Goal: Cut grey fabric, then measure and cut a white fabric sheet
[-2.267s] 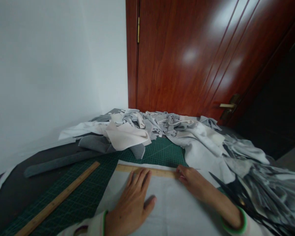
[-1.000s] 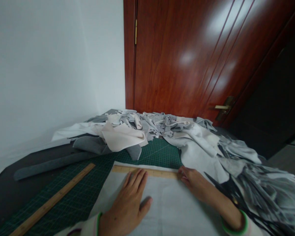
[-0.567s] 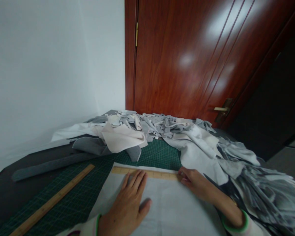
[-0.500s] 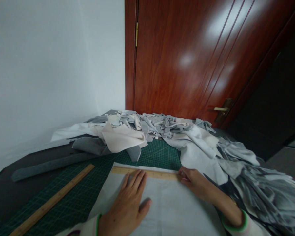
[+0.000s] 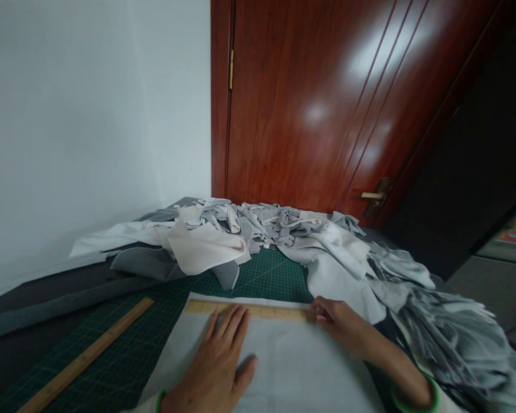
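Note:
A pale grey-white piece of cloth (image 5: pixel 279 361) lies flat before me, and a light wooden ruler (image 5: pixel 275 312) runs across it just inside its far edge. My left hand (image 5: pixel 221 358) rests palm down on the cloth, fingers stretched out and the fingertips pressing on the ruler's left half. At the ruler's right end is my right hand (image 5: pixel 337 321), its fingers curled and pinched round that end. The fingertips there are partly hidden. Under the cloth is a green cutting mat (image 5: pixel 275 275) with a grid.
A second wooden ruler (image 5: pixel 86 358) lies slantwise on the mat at left. Grey and white cloth scraps (image 5: pixel 262 223) are heaped along the back, and more grey cloth (image 5: pixel 451 327) is piled at right. Behind the table stand a white wall (image 5: pixel 69 115) and a brown wooden door (image 5: pixel 292 103).
The camera view has turned slightly, so the scene sits a little further left and lower. Both hands stay at the same places on the ruler.

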`<state>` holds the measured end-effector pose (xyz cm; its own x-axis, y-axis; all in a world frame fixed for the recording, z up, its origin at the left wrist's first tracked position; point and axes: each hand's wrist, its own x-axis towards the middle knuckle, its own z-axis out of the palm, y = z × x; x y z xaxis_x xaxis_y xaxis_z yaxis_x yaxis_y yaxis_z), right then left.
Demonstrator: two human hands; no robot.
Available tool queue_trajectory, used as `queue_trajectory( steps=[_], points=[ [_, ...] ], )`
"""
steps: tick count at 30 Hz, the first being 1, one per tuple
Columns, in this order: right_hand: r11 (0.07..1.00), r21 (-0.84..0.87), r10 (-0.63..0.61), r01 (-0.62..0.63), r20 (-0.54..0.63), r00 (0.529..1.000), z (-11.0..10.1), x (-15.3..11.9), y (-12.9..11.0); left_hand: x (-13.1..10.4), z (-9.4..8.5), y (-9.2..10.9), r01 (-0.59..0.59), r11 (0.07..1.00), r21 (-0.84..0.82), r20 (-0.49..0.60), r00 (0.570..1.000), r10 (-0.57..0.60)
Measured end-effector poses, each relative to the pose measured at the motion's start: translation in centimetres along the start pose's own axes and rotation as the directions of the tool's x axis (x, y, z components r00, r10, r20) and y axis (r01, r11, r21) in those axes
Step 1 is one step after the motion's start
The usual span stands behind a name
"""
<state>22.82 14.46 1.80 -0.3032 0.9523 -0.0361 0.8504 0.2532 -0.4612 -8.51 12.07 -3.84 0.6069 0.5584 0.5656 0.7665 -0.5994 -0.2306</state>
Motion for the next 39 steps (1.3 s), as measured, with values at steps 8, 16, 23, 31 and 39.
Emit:
queue_trajectory(
  steps=[8, 16, 23, 31, 39],
  points=[
    [0.765, 0.643, 0.089, -0.047, -0.034, 0.995, -4.3, -3.2, -1.9, -0.3, 1.0, -0.5, -0.028, 0.997, 0.072, -0.122, 0.992, 0.036],
    [0.750, 0.661, -0.102, 0.019, 0.087, 0.991, -4.8, 3.2, -6.9, -0.1, 0.3, -0.2, -0.042, 0.990, 0.133, -0.087, 0.995, 0.054],
    [0.802, 0.593, -0.250, 0.069, 0.228, 0.941, -0.3, 10.9, -11.4, -0.6, 0.8, -0.1, -0.003, 1.000, 0.009, 0.071, 0.997, 0.003],
    [0.905, 0.395, -0.301, 0.159, 0.331, 0.894, 4.0, 15.7, -15.0, -0.2, -0.5, 0.2, 0.178, 0.953, -0.243, 0.385, 0.920, -0.074],
    [0.919, 0.156, -0.394, 0.362, 0.312, 0.865, 5.9, 16.9, -16.2, 1.4, -2.0, 0.3, 0.341, 0.897, -0.280, 0.592, 0.798, -0.118]
  ],
)
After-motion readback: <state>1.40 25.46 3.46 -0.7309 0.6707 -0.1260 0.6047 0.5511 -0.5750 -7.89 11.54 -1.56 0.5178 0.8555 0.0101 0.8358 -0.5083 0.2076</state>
